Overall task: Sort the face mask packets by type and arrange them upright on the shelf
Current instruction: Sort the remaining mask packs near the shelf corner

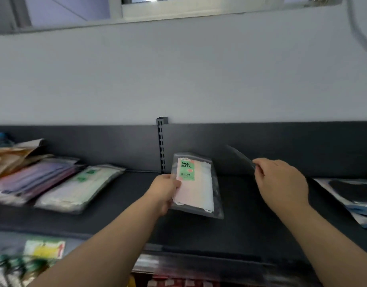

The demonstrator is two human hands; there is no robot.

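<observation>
My left hand (165, 192) grips the left edge of a clear packet of pale pink masks with a green "FACE MASK" label (197, 183), held tilted above the dark shelf (124, 204). My right hand (282, 181) pinches a dark, thin packet (239, 156), seen edge-on and blurred, near the shelf's back panel. On the left of the shelf lie a green-labelled white mask packet (79, 189) and a stack of purple mask packets (31, 179), all flat.
Tan packets (10, 156) are piled at the far left. A black mask packet (352, 193) lies flat on the shelf's right end. A slotted upright (161, 146) divides the back panel. Blurred goods (29, 259) sit on the lower level.
</observation>
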